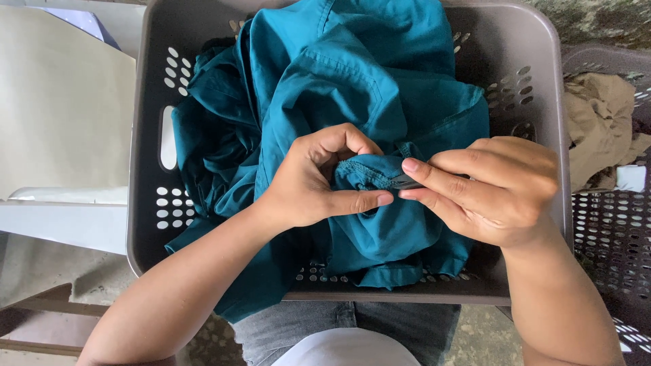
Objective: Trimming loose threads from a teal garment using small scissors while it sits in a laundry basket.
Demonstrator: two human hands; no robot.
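A teal garment (352, 81) fills a grey perforated laundry basket (146, 135) on my lap. My left hand (319, 179) pinches a stitched edge of the teal cloth between thumb and fingers. My right hand (498, 190) faces it from the right and holds a small dark metal tool (405, 181), its tip touching the seam. Part of the tool is hidden under my fingers, so its kind is unclear. The cloth hangs over the basket's near rim.
A second dark perforated basket (610, 230) stands at the right with beige cloth (600, 115) in it. A white plastic chair or table (61, 122) is at the left. Concrete floor shows below, and my grey jeans (346, 325) under the basket.
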